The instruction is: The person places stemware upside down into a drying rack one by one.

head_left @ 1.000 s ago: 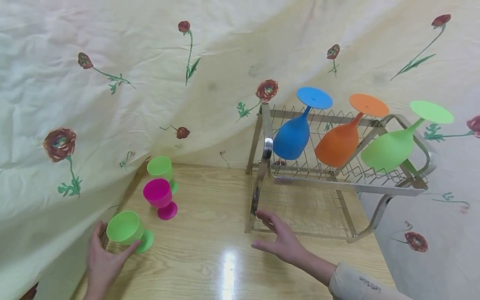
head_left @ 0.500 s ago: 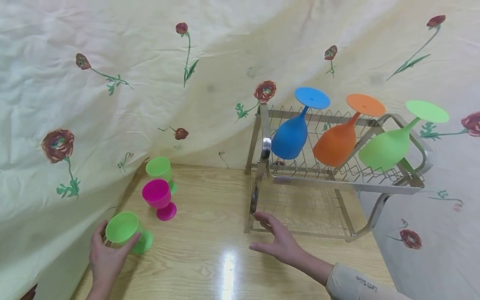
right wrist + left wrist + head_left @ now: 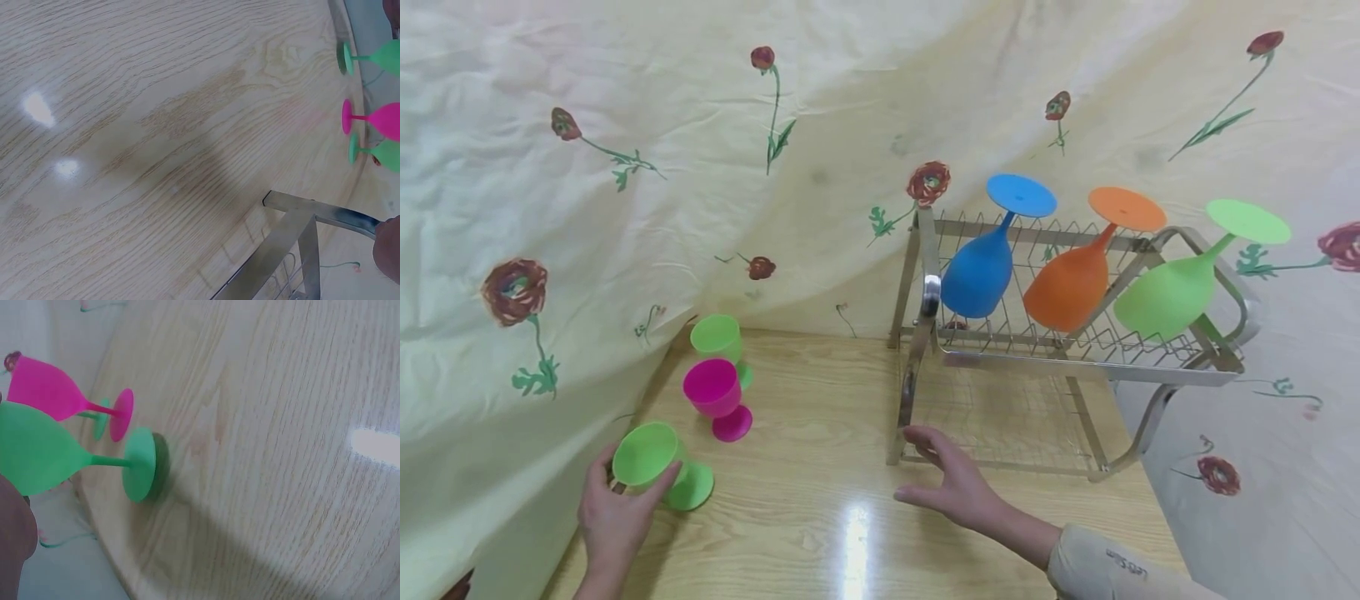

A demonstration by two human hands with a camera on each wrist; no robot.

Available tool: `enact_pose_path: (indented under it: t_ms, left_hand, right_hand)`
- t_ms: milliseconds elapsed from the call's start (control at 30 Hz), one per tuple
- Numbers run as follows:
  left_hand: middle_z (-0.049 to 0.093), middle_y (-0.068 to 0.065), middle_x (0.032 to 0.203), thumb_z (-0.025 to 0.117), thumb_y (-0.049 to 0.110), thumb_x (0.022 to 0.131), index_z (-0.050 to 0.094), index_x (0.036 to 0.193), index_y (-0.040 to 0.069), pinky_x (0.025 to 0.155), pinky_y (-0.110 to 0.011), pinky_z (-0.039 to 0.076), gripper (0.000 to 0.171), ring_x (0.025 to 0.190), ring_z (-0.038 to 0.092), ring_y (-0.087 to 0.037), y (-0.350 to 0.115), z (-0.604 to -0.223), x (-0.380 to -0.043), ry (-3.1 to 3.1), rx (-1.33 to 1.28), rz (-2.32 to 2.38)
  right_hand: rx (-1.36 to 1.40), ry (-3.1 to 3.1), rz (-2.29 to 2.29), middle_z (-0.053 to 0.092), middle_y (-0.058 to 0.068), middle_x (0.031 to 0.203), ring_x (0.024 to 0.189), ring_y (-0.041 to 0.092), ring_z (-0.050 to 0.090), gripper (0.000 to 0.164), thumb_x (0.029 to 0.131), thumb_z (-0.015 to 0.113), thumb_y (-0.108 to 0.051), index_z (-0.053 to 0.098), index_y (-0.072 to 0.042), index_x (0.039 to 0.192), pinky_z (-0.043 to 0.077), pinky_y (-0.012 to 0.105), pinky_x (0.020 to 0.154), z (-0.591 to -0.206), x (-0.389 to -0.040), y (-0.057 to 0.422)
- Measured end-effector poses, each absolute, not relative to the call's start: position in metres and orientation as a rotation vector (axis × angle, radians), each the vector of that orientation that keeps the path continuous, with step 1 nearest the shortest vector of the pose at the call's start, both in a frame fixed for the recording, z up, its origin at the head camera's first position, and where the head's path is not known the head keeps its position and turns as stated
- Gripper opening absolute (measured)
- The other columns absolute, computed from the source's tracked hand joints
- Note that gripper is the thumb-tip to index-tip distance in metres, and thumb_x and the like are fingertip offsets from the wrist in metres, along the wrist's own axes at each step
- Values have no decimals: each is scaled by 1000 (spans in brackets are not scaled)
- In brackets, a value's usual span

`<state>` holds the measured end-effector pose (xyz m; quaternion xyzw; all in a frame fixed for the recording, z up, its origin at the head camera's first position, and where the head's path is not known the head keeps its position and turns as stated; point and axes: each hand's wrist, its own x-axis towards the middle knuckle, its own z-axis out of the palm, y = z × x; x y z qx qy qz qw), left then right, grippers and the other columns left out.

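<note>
My left hand (image 3: 613, 517) grips the bowl of a light green plastic goblet (image 3: 643, 454), thumb on the near side and fingers around the far side. In the left wrist view a dark shadow shows beside this goblet's round foot (image 3: 139, 465), close over the table. Behind it a pink goblet (image 3: 711, 387) and another green goblet (image 3: 715, 336) stand upright. My right hand (image 3: 955, 483) holds nothing, its thumb and fingers spread apart. Its fingertips are right at the front left leg of the metal dish rack (image 3: 1090, 371).
On the rack's upper tier a blue goblet (image 3: 977, 275), an orange goblet (image 3: 1067, 287) and a green goblet (image 3: 1165, 296) lean upside down, feet up. A flowered cloth (image 3: 820, 167) rises behind and along both sides of the wooden table (image 3: 805, 500).
The held green goblet's foot has swung slightly to the right, while the left hand stays around the bowl. The right hand keeps its place by the rack; the head view has shifted a little.
</note>
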<state>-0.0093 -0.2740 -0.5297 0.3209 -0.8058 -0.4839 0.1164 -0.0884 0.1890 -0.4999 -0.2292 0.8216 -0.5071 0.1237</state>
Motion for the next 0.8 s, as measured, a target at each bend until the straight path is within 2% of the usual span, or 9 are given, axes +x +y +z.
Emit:
enact_pose_path:
  t_ms: [100, 200, 267, 333, 400, 533, 567, 700, 800]
  left_hand:
    - [40, -26, 164, 96, 38, 81, 30, 166, 7, 117, -59, 43, 112, 147, 42, -51, -269, -522, -7, -2385, 925, -1484]
    - [45, -20, 161, 97, 36, 81, 34, 165, 10, 113, -35, 48, 108, 146, 46, -43, -260, -515, -7, -2395, 858, -1545]
    - [51, -13, 156, 98, 32, 80, 41, 162, 11, 106, -17, 48, 102, 142, 50, -32, -251, -512, -8, -2388, 793, -1559]
    - [53, -7, 152, 98, 30, 79, 45, 158, 12, 104, -13, 47, 97, 139, 50, -24, -241, -510, -12, -2388, 735, -1573]
    - [54, -6, 151, 98, 28, 79, 47, 157, 11, 105, -10, 44, 94, 139, 50, -22, -231, -509, -15, -2395, 667, -1586]
    - [54, -8, 154, 98, 26, 80, 48, 156, 10, 111, -20, 45, 92, 144, 49, -27, -214, -505, -24, -2407, 550, -1645]
    - [54, -7, 154, 97, 26, 81, 49, 156, 10, 109, -18, 45, 91, 143, 50, -26, -210, -504, -26, -2414, 523, -1648]
    - [57, -6, 151, 97, 26, 81, 51, 153, 12, 115, -39, 48, 87, 139, 52, -23, -194, -502, -39, -2425, 404, -1722]
    - [59, -10, 148, 97, 26, 81, 50, 152, 12, 118, -54, 46, 86, 139, 54, -28, -182, -498, -49, -2432, 300, -1781]
  right_hand:
    - [-676, 2387, -1476, 54, 20, 155, 142, 41, 53, 88, 85, 92, -30, 47, 3, 153, 45, 44, 119, -500, -88, 185]
    - [-685, 2385, -1462, 54, 21, 155, 141, 41, 54, 88, 85, 92, -32, 47, 3, 153, 45, 45, 119, -500, -88, 181]
    - [-691, 2383, -1449, 54, 20, 155, 141, 40, 54, 88, 86, 92, -32, 47, 2, 153, 45, 44, 119, -499, -88, 177]
    - [-725, 2386, -1444, 55, 20, 154, 140, 41, 55, 87, 86, 91, -32, 48, 2, 153, 46, 44, 119, -499, -89, 173]
    - [-758, 2380, -1444, 55, 21, 154, 140, 42, 54, 85, 87, 91, -31, 48, 3, 152, 46, 44, 119, -499, -89, 169]
    - [-801, 2352, -1439, 55, 23, 154, 142, 43, 53, 84, 87, 91, -28, 48, 4, 152, 44, 45, 120, -498, -90, 163]
    - [-801, 2345, -1431, 54, 23, 155, 143, 43, 52, 84, 87, 91, -27, 47, 4, 153, 44, 46, 120, -498, -91, 161]
    - [-819, 2330, -1413, 54, 21, 155, 142, 42, 54, 84, 88, 90, -27, 47, 3, 154, 44, 47, 119, -498, -92, 155]
    - [-831, 2317, -1414, 55, 22, 154, 140, 43, 55, 83, 90, 89, -27, 48, 3, 155, 45, 49, 119, -497, -93, 150]
